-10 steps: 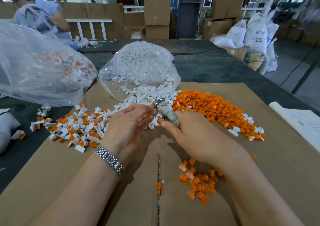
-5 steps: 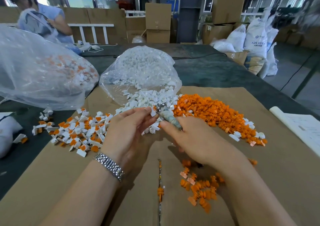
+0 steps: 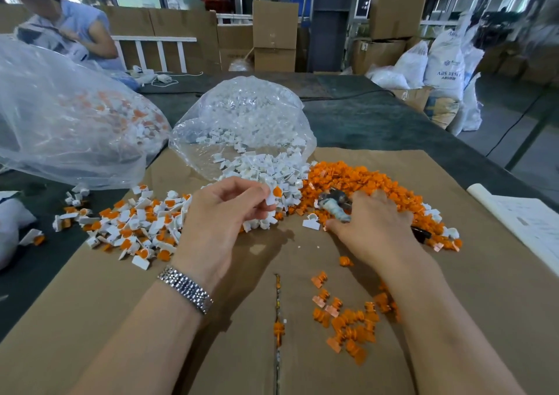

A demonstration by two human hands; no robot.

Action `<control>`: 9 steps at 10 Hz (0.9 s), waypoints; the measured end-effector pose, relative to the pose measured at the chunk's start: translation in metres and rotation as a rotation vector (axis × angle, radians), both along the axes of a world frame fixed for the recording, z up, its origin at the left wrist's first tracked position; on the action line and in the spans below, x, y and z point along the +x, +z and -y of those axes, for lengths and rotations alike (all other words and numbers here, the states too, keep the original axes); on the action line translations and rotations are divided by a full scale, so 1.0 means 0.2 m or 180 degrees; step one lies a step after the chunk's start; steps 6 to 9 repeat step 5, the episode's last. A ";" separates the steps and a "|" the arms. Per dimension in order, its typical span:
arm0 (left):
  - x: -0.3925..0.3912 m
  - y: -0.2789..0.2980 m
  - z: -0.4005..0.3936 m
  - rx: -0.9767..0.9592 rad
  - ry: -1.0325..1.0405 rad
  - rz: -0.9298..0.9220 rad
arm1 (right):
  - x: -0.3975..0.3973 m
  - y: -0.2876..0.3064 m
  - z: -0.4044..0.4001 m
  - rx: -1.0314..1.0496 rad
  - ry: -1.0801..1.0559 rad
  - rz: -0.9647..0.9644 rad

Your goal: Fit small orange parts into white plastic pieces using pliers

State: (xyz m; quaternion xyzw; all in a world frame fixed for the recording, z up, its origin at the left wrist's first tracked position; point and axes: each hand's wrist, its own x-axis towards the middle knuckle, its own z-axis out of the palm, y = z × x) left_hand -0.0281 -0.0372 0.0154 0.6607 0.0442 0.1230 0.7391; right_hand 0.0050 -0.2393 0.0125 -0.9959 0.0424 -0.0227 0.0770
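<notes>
Left hand: a white piece with an orange part set in it (image 3: pixel 273 195) is pinched between thumb and fingertips of the left hand (image 3: pixel 223 222), raised just above the white pile
Right hand: the pliers (image 3: pixel 334 204) are gripped under the palm of the right hand (image 3: pixel 373 228), fingers curled round the handles while the fingertips reach into the orange parts; whether the pliers' jaws are apart or together cannot be told
White pieces: a loose heap (image 3: pixel 266 170) is spilled just beyond the left hand from a clear bag (image 3: pixel 242 116)
Orange parts: the main heap (image 3: pixel 357 179) lies under and beyond the right hand; a smaller scatter (image 3: pixel 348 322) lies beside the right forearm
Finished pieces: a mixed pile (image 3: pixel 133 225) is spread outboard of the left hand
Surface: everything is carried on cardboard (image 3: pixel 121 319) laid over the counter
Step in hand, judged: the fitted piece is due for the finished pile while a fresh orange part is picked
Doing it well: one orange part only should be taken, its orientation checked before seating, and a light squeeze used so that the white plastic is not cracked
</notes>
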 end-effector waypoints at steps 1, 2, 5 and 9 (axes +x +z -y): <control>0.00 -0.02 -0.04 0.0653 0.0423 -0.0094 | 0.01 -0.02 0.00 -0.0093 -0.0048 -0.0028; 0.03 -0.05 -0.10 0.1820 0.1050 -0.0265 | 0.01 -0.03 0.00 -0.0080 -0.0071 -0.0005; 0.03 -0.08 -0.15 0.2986 0.1410 0.0017 | 0.04 -0.02 0.02 0.0450 -0.0196 0.0261; 0.03 -0.08 -0.15 0.2986 0.1410 0.0017 | 0.04 -0.02 0.02 0.0450 -0.0196 0.0261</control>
